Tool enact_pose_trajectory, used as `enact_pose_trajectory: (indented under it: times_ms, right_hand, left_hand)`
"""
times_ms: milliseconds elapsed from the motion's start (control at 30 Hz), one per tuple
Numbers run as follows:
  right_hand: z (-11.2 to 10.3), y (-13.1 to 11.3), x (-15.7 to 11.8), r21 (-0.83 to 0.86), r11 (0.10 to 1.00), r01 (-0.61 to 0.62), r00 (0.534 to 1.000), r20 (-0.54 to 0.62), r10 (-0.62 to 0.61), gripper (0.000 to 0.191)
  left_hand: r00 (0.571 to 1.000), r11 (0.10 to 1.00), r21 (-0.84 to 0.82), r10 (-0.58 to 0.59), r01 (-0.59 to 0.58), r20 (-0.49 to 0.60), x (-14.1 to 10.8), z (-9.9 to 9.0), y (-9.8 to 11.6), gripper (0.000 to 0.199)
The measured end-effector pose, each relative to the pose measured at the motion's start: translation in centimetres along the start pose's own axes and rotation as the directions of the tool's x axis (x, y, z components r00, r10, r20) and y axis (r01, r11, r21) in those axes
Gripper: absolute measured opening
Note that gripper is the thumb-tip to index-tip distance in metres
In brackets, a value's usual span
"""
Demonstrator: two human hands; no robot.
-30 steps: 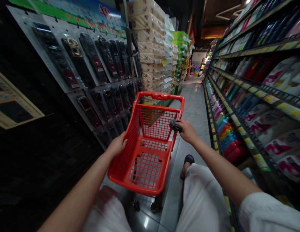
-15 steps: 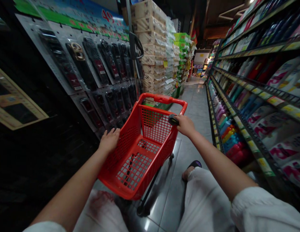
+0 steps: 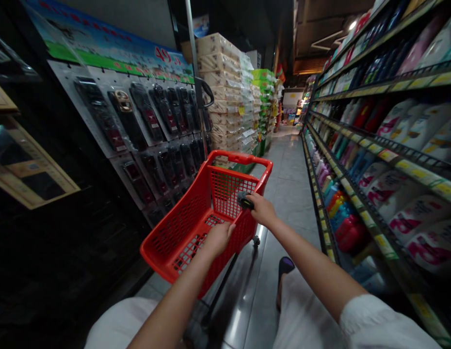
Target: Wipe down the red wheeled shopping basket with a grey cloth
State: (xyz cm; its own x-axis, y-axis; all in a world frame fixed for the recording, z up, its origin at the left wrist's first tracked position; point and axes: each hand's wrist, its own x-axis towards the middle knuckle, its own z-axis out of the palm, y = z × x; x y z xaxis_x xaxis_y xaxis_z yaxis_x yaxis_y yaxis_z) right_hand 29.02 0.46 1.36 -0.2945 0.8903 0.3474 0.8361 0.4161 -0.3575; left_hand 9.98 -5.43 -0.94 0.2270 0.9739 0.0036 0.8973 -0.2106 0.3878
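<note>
A red plastic shopping cart (image 3: 174, 218) with grid-like walls and floor stands tilted in front of me, and its basket holds nothing. My left hand (image 3: 218, 237) is closed over its right side rim, the thumb toward the far end and the fingers partly hidden. Farther along the same side, my right hand (image 3: 262, 210) is closed around a small dark rounded object (image 3: 244, 200) with a greyish end; its kind is unclear. That hand is just by the cart's rim; whether it touches it I cannot tell.
Packaged belts (image 3: 141, 111) hang on a panel at the left, near a metal pole (image 3: 196, 63). Wrapped packs (image 3: 221, 87) are stacked behind it. Shelves of bottles (image 3: 396, 126) line the right. A tiled aisle floor (image 3: 287, 160) runs between them.
My left hand has moved right, from the cart's left rim to its right rim. My right hand, with the dark object, has shifted left and lower. The view has turned slightly.
</note>
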Motion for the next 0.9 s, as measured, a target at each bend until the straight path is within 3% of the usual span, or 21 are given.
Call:
enact_pose_trajectory:
  times_ms: [267, 400, 467, 567, 700, 900]
  right_hand:
    - [-3.1, 4.3, 2.6, -0.104, 0.986, -0.133, 0.975, -0.195, 0.111, 0.053]
    - [-5.9, 7.7, 4.5, -0.08, 0.962, -0.26, 0.909, -0.357, 0.216, 0.049]
    - [-7.2, 9.4, 5.5, -0.064, 0.962, -0.266, 0.886, -0.408, 0.218, 0.05]
    - [-7.7, 10.6, 6.3, -0.067, 0.977, -0.204, 0.909, -0.384, 0.164, 0.051]
    - [-5.9, 8.2, 4.7, -0.115, 0.984, -0.139, 0.936, -0.338, 0.093, 0.049]
    - [-2.7, 2.2, -0.2, -0.193, 0.975, 0.112, 0.977, -0.16, -0.144, 0.048]
  left_hand:
    - [0.999, 0.997, -0.059, 0.043, -0.043, -0.002, -1.2, -0.3, -0.3, 0.044]
    - [0.998, 0.991, -0.125, 0.056, -0.056, 0.003, -1.5, -0.6, -1.3, 0.044]
    - [0.996, 0.984, -0.156, 0.092, -0.088, 0.018, -1.5, -0.9, -2.0, 0.045]
    - [0.991, 0.977, -0.179, 0.129, -0.12, 0.043, -1.5, -1.6, -3.1, 0.045]
    - [0.989, 0.977, -0.185, 0.123, -0.107, 0.077, -1.6, -2.8, -4.2, 0.046]
    - [0.992, 0.986, -0.163, 0.048, -0.028, 0.121, 0.6, -3.7, -3.3, 0.053]
